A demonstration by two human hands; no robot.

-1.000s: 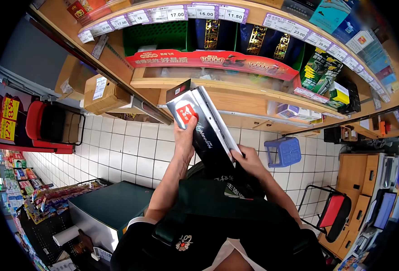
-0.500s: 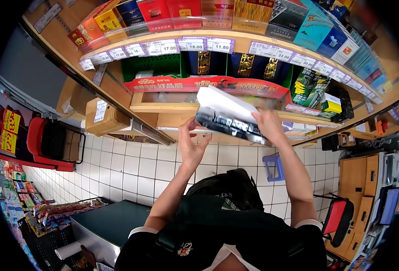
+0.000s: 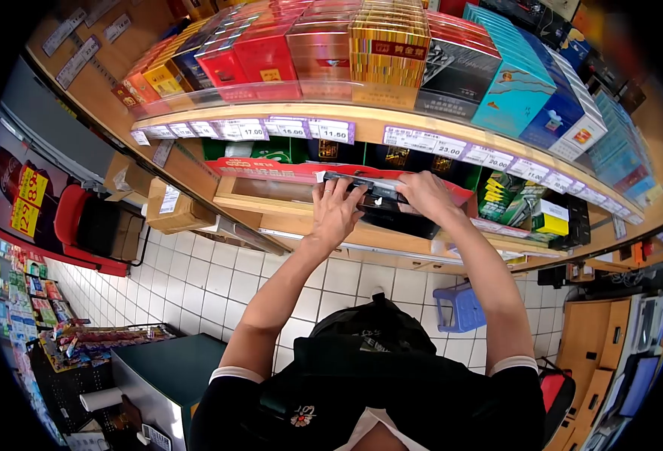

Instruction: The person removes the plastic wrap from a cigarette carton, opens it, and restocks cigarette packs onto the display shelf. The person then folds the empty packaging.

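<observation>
Two hands work on one black carton (image 3: 399, 219), at the front edge of the lower shelf (image 3: 260, 204), just in front of a red banner strip (image 3: 234, 165). The left hand (image 3: 335, 213) has its fingers spread and bent over the carton's left end; the right hand (image 3: 427, 197) has its fingers curled down on the upper edge near the right end, gripping it. What the carton contains cannot be told.

Behind the banner strip, a green bin (image 3: 277, 150) stands at the left, and three gold-lettered panels (image 3: 397, 155) show on dark packs. To the right, green packs (image 3: 499, 197) lie grouped beside one yellow-and-white box (image 3: 551, 218).

The upper shelf (image 3: 369, 112) carries packed rows of cartons: among them one gold striped row (image 3: 388, 56), one teal row (image 3: 513, 92) and one black-and-grey row (image 3: 457, 71). Seven prices can be read on the price labels (image 3: 425, 140) along its front edge, from 17.00 at the left to 10.00 at the right; others are too small.

Two cardboard boxes (image 3: 178, 208) sit left of the shelving, one partly behind the other. One blue plastic stool (image 3: 463, 307) stands on the tiled floor (image 3: 234, 283). Two yellow price signs (image 3: 29, 197) show at far left.
</observation>
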